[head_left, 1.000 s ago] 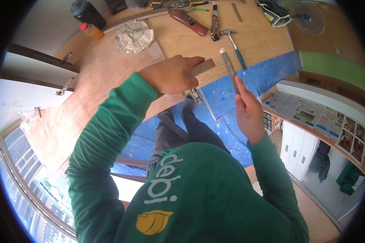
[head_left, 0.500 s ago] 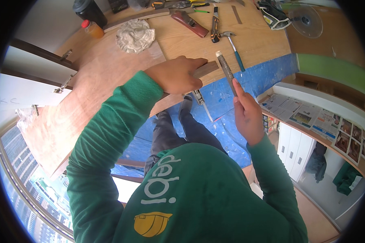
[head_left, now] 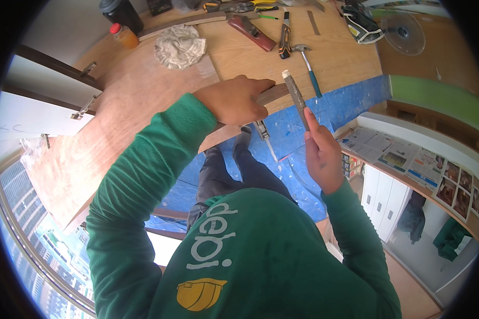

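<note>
In the head view, the dark wood strip (head_left: 273, 94) is held along the edge of the table (head_left: 340, 58) by the curled left hand (head_left: 238, 100), forefinger extended. The grey stick (head_left: 297, 95), gripped in the right hand (head_left: 323, 159), has been brought across to the strip's end, so work seems centred there; contact cannot be confirmed.

A green sweatshirt (head_left: 271, 250) bears 1 yellow helmet print (head_left: 201, 294).
</note>
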The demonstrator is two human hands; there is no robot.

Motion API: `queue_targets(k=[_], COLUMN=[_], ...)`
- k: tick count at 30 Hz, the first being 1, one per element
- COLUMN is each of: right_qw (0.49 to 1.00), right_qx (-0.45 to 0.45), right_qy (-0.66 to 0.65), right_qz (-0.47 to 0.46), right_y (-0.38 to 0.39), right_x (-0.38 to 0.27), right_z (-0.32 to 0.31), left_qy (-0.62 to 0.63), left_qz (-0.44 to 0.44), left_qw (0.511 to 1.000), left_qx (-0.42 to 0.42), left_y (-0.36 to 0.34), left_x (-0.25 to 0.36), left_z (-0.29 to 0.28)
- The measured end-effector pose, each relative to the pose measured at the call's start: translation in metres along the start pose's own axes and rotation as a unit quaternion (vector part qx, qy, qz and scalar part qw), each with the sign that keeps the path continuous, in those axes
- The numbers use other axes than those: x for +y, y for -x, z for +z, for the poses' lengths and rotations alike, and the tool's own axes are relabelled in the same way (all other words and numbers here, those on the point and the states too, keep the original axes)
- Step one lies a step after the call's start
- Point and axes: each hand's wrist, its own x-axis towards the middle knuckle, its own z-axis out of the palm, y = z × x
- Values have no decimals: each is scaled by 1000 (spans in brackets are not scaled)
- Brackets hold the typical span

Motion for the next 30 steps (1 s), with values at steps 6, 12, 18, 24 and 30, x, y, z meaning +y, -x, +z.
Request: queue_targets(k=[6, 12, 18, 24, 30], right_qw=[1000, 997, 998, 999, 1000], right_qx=[1, -20, 36, -7, -16], right_qy=[1, -23, -42, -35, -23], right_qz=[-2, 67, 25, 1, -9], right_y=[-4, -15, -10, -17, -26], right_x=[3, 17, 26, -2, -5], right_z=[1, -3, -7, -6, 1], left_qy=[12, 11, 20, 28, 34], left_qz=[-20, -8, -14, -9, -11], left_qw=[999, 1000, 999, 999, 999], left_qx=[-23, -14, -20, -25, -31], left_y=[2, 0, 2, 0, 0], left_x=[7, 0, 7, 1, 1], left_z=[-7, -8, -11, -12, -12])
